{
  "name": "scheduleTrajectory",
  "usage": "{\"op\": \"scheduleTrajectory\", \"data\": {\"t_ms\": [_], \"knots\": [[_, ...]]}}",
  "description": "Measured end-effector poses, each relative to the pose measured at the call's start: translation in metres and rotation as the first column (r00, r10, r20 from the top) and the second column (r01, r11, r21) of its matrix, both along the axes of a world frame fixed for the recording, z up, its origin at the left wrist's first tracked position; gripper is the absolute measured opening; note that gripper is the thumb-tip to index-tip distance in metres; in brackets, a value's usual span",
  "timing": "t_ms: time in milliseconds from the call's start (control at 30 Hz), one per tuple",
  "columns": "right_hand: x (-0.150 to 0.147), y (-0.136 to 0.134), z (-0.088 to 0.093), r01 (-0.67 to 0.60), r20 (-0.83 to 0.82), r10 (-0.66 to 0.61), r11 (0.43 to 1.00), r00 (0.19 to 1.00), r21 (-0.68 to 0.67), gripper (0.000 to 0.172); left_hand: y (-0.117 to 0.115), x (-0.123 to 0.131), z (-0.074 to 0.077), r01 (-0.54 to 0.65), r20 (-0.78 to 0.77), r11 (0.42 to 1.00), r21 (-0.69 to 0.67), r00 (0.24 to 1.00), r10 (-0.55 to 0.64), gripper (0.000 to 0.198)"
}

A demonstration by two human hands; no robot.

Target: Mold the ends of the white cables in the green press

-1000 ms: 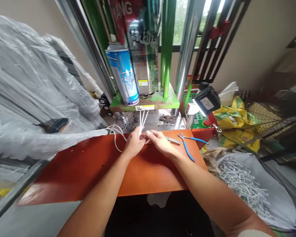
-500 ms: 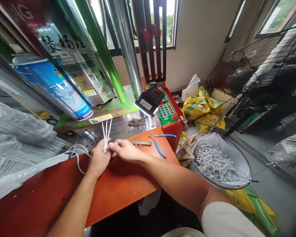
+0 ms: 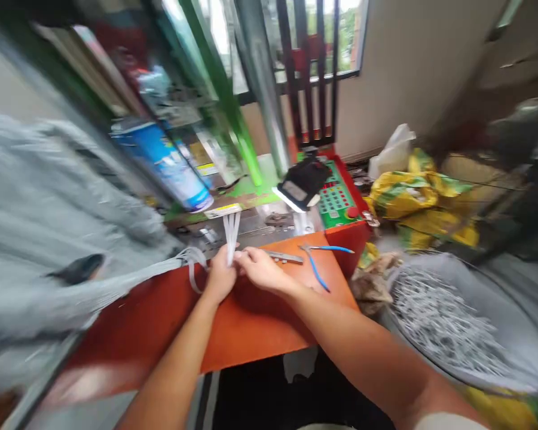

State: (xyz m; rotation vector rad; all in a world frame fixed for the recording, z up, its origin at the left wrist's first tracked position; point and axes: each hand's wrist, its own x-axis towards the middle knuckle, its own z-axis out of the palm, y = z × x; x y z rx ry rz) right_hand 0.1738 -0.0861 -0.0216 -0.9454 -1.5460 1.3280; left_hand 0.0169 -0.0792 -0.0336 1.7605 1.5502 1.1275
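Left hand (image 3: pixel 221 278) closed round the white cables (image 3: pixel 232 236) here, their ends rising toward the front edge of the green plate (image 3: pixel 265 184), and the right hand (image 3: pixel 260 270) bunched just beside it, though blur means I can't tell what its fingers pinch. Outward now, the orange table (image 3: pixel 255 334) gives room between the forearms back to its near edge, a metal bar (image 3: pixel 287 257) and blue-handled pliers (image 3: pixel 317 269) lying toward its far edge; off to the right, a lined basket (image 3: pixel 520 343) is heaped with thin pale pieces (image 3: pixel 448 322).
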Motion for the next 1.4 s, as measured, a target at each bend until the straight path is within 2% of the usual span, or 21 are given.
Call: {"op": "scheduleTrajectory", "data": {"t_ms": [100,200,467,833,1100,1300,1400], "knots": [[-0.001,-0.001,-0.003,-0.014,-0.02,0.014,1.0,1.0,0.005,0.041,-0.006,0.009,0.004,-0.004,-0.004,1.0,-0.015,1.0,0.004,0.041],[-0.001,0.004,-0.009,-0.04,-0.019,0.04,0.999,0.999,0.015,0.048,-0.003,0.006,0.002,-0.04,-0.038,0.999,-0.034,0.999,0.038,0.039],[0.003,0.005,-0.017,-0.038,0.046,0.038,0.999,0.998,0.002,0.052,-0.008,-0.002,0.005,0.006,-0.082,0.999,-0.04,0.997,-0.009,0.05],[0.002,0.001,-0.011,-0.053,0.037,0.053,0.999,0.998,-0.012,0.042,-0.009,-0.004,0.01,0.009,-0.121,0.999,-0.034,0.993,-0.013,0.049],[0.003,-0.005,0.003,-0.026,0.101,0.024,0.999,0.995,0.018,0.044,-0.008,-0.005,0.012,0.028,-0.104,0.998,-0.061,0.994,-0.035,0.052],[0.004,-0.009,0.008,-0.045,0.099,0.044,0.999,0.994,0.007,0.044,-0.008,-0.005,0.011,0.066,-0.022,0.996,-0.066,0.998,-0.067,0.044],[0.017,-0.003,0.012,-0.027,0.147,0.019,0.998,0.989,0.048,0.042,-0.006,-0.004,0.012,0.088,0.139,0.993,-0.084,0.987,-0.076,0.045]]}}
